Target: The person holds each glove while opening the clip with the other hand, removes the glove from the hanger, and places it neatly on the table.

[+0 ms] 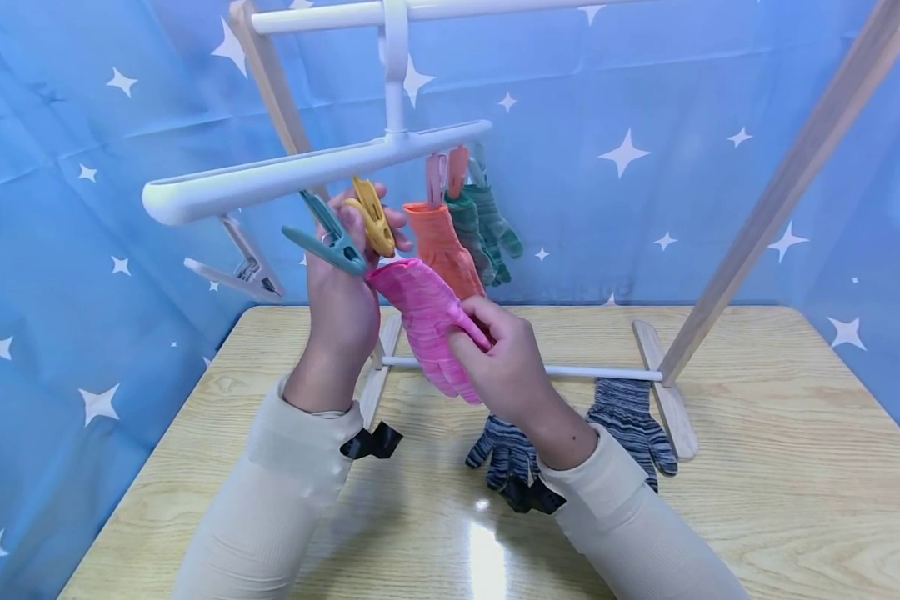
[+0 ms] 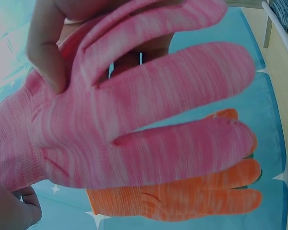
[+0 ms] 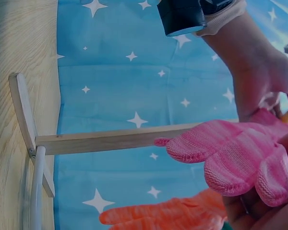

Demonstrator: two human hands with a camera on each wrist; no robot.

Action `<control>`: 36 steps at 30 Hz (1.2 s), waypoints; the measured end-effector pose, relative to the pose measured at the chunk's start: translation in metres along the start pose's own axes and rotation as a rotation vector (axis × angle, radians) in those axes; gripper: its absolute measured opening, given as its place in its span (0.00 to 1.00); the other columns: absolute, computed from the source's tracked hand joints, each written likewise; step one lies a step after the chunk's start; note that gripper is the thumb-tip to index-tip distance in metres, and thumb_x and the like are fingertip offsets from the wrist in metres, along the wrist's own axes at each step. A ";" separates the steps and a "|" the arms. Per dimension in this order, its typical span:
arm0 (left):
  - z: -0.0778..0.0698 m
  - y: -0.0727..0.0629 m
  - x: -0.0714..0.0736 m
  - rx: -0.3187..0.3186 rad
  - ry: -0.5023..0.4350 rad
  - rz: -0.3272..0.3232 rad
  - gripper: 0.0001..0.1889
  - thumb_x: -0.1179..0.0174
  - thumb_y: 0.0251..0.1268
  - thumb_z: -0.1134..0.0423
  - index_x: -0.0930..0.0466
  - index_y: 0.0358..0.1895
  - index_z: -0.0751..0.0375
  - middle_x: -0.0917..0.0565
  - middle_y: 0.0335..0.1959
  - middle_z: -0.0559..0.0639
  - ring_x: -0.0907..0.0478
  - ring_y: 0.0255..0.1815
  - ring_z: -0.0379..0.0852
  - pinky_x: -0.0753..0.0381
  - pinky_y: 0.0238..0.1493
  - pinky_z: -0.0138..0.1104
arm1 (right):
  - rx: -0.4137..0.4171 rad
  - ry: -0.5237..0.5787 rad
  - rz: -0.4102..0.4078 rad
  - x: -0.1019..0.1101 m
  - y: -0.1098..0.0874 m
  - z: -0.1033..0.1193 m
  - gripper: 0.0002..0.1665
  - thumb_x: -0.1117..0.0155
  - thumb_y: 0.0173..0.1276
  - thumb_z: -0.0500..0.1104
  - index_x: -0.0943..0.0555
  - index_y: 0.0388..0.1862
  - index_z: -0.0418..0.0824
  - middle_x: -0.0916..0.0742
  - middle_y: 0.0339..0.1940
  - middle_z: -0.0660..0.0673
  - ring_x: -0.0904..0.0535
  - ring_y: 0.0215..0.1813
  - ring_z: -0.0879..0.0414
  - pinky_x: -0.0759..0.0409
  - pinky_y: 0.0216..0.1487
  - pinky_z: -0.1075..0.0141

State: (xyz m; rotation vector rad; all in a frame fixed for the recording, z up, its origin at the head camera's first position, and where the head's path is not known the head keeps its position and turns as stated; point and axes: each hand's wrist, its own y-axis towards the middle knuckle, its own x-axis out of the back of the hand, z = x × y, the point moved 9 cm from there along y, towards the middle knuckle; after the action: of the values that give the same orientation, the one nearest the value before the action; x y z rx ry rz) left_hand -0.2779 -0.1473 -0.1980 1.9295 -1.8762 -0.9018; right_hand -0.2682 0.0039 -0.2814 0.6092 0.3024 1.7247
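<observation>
My left hand (image 1: 342, 300) is raised under the white hanger (image 1: 270, 183), its thumb and fingers gripping a yellow clothespin (image 1: 376, 218). Just below that clip is the cuff of a pink knit glove (image 1: 420, 312), which slants down to the right. My right hand (image 1: 512, 358) pinches the glove near its thumb. In the left wrist view the glove's fingers (image 2: 182, 91) spread wide, partly covering an orange glove (image 2: 173, 201). Beside my left hand dangles a teal clothespin (image 1: 332, 237). The right wrist view shows my left fingers at the pink cuff (image 3: 269, 117).
An orange glove (image 1: 442, 242) and green gloves (image 1: 495, 221) hang farther along, held by clothespins (image 1: 436, 179). A pale clothespin (image 1: 243, 265) hangs at the near end. The hanger hooks over a rack's rod (image 1: 330, 15). Grey-black gloves (image 1: 624, 417) lie on the wooden table (image 1: 780, 500).
</observation>
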 end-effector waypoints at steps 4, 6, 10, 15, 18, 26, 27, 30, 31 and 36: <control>0.003 0.000 0.001 0.025 0.000 0.000 0.20 0.61 0.81 0.54 0.29 0.61 0.62 0.19 0.39 0.48 0.20 0.37 0.41 0.19 0.38 0.30 | -0.001 -0.002 0.000 0.000 0.000 0.000 0.05 0.42 0.69 0.33 0.19 0.37 0.39 0.33 0.18 0.46 0.40 0.17 0.56 0.41 0.19 0.68; 0.003 0.000 0.001 0.029 -0.011 -0.007 0.19 0.61 0.81 0.55 0.28 0.61 0.62 0.19 0.39 0.48 0.20 0.36 0.41 0.20 0.38 0.30 | -0.001 -0.002 0.001 0.000 0.000 0.000 0.05 0.42 0.69 0.33 0.19 0.37 0.39 0.33 0.18 0.46 0.40 0.18 0.56 0.41 0.19 0.68; 0.004 -0.001 0.001 0.039 -0.029 -0.017 0.19 0.59 0.80 0.57 0.28 0.61 0.63 0.19 0.38 0.48 0.20 0.35 0.42 0.19 0.39 0.31 | 0.000 0.001 0.002 -0.001 0.000 -0.001 0.05 0.43 0.68 0.33 0.19 0.37 0.39 0.33 0.18 0.47 0.40 0.18 0.57 0.41 0.19 0.69; 0.008 -0.004 0.001 0.050 -0.052 -0.004 0.18 0.57 0.78 0.57 0.29 0.61 0.62 0.19 0.39 0.47 0.21 0.37 0.43 0.20 0.40 0.30 | 0.000 0.004 0.005 -0.001 -0.001 0.000 0.05 0.42 0.69 0.33 0.20 0.37 0.40 0.33 0.18 0.46 0.40 0.18 0.56 0.41 0.19 0.69; 0.013 -0.006 0.001 0.066 -0.060 0.004 0.18 0.56 0.76 0.57 0.30 0.61 0.60 0.19 0.39 0.46 0.20 0.38 0.42 0.20 0.41 0.30 | -0.008 0.008 0.006 -0.001 -0.001 -0.001 0.05 0.42 0.69 0.33 0.20 0.36 0.40 0.34 0.18 0.46 0.40 0.17 0.56 0.41 0.19 0.68; 0.023 -0.011 0.003 0.103 -0.029 0.028 0.18 0.57 0.78 0.57 0.29 0.60 0.61 0.18 0.40 0.46 0.20 0.44 0.44 0.22 0.41 0.31 | -0.013 -0.005 0.007 -0.001 0.001 -0.001 0.05 0.42 0.68 0.33 0.20 0.37 0.39 0.33 0.18 0.46 0.39 0.18 0.55 0.39 0.19 0.69; 0.025 -0.012 0.003 0.115 -0.018 0.031 0.18 0.58 0.78 0.57 0.30 0.62 0.62 0.18 0.41 0.46 0.21 0.46 0.44 0.23 0.43 0.31 | -0.012 -0.007 0.008 -0.001 0.001 -0.001 0.05 0.42 0.68 0.33 0.19 0.37 0.39 0.32 0.18 0.46 0.38 0.18 0.55 0.38 0.19 0.69; 0.029 -0.018 0.006 0.150 -0.003 0.032 0.18 0.59 0.80 0.59 0.31 0.63 0.61 0.18 0.43 0.46 0.22 0.51 0.46 0.23 0.51 0.34 | -0.008 -0.010 0.015 -0.002 0.001 -0.001 0.05 0.41 0.68 0.33 0.19 0.39 0.38 0.31 0.19 0.46 0.36 0.19 0.55 0.37 0.19 0.69; 0.030 -0.020 0.007 0.162 -0.002 0.031 0.17 0.59 0.80 0.59 0.32 0.64 0.61 0.18 0.43 0.46 0.23 0.53 0.47 0.24 0.55 0.35 | -0.007 -0.011 0.016 -0.002 0.001 0.000 0.05 0.41 0.68 0.33 0.19 0.39 0.38 0.31 0.19 0.46 0.36 0.19 0.55 0.37 0.19 0.70; 0.036 -0.028 0.011 0.204 -0.005 0.009 0.18 0.55 0.78 0.62 0.34 0.66 0.63 0.20 0.51 0.53 0.26 0.62 0.52 0.28 0.68 0.39 | -0.007 -0.013 0.020 -0.003 0.001 -0.001 0.05 0.41 0.68 0.33 0.18 0.39 0.38 0.31 0.19 0.46 0.38 0.18 0.56 0.38 0.19 0.70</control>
State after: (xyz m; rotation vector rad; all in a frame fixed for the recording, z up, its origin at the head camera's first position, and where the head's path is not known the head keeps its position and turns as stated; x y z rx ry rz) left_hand -0.2786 -0.1474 -0.2449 2.0318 -2.0480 -0.7375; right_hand -0.2688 0.0005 -0.2822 0.6199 0.2822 1.7396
